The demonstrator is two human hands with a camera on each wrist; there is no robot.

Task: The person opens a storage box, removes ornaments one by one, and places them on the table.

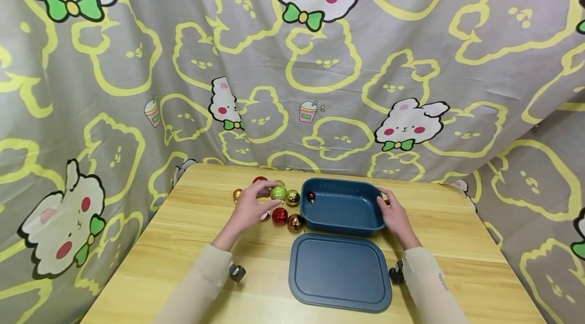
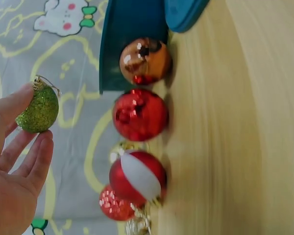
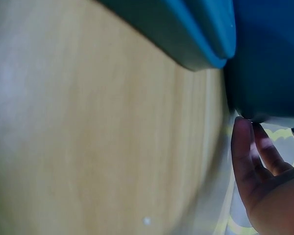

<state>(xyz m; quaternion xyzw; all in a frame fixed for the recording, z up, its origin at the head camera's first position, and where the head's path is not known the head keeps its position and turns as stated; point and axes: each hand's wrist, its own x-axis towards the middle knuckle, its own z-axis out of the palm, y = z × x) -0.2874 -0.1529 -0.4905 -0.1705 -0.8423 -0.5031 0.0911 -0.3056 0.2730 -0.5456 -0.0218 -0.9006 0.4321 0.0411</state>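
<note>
My left hand (image 1: 250,208) pinches a green glitter Christmas bauble (image 1: 279,192) between thumb and fingers, raised over the other baubles. In the left wrist view the green bauble (image 2: 43,111) shows its gold cap and string. Just right of it stands a dark blue rectangular box (image 1: 346,229) with its top uncovered. Inside, near the left wall, is a small dark red bauble (image 1: 311,195). My right hand (image 1: 395,216) grips the box's right end, its fingers at the rim; the right wrist view has the fingertips (image 3: 242,122) against the outer wall.
A matching blue lid (image 1: 340,272) lies flat in front of the box. Left of the box sit a shiny red bauble (image 1: 280,216), a copper bauble (image 1: 295,222), a gold bauble (image 1: 293,197) and several others. A patterned curtain (image 1: 329,75) hangs behind the wooden table (image 1: 256,283).
</note>
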